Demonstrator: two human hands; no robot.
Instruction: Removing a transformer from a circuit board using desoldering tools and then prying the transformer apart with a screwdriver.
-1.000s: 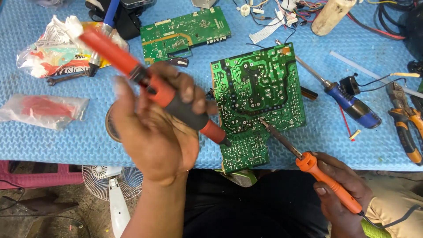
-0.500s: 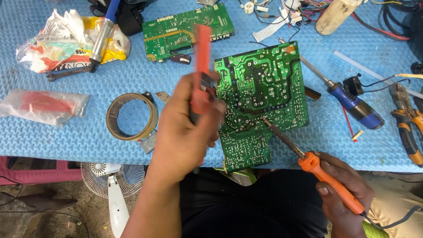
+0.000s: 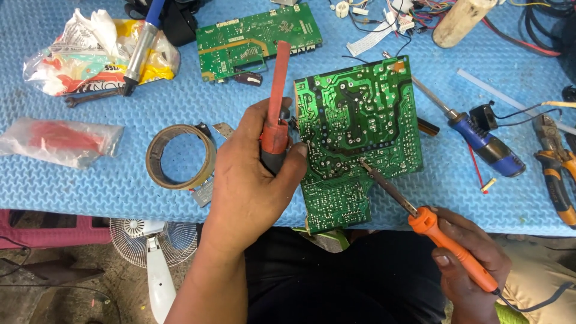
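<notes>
A large green circuit board (image 3: 354, 126) lies solder side up on the blue foam mat (image 3: 108, 174). My left hand (image 3: 249, 180) grips a red and black desoldering pump (image 3: 276, 114), held upright against the board's left edge. My right hand (image 3: 471, 258) holds an orange-handled soldering iron (image 3: 438, 234); its metal tip touches the board near the middle.
A second green board (image 3: 258, 39) lies further back. A brown tape roll (image 3: 180, 157) sits left of my hand, plastic bags (image 3: 60, 139) at far left. A blue-handled screwdriver (image 3: 480, 141) and orange pliers (image 3: 555, 174) lie at the right. A white fan (image 3: 150, 252) stands on the floor below.
My left hand has swung the pump from slanting across the view to upright and moved it right, beside the board. The soldering iron has stayed on the board.
</notes>
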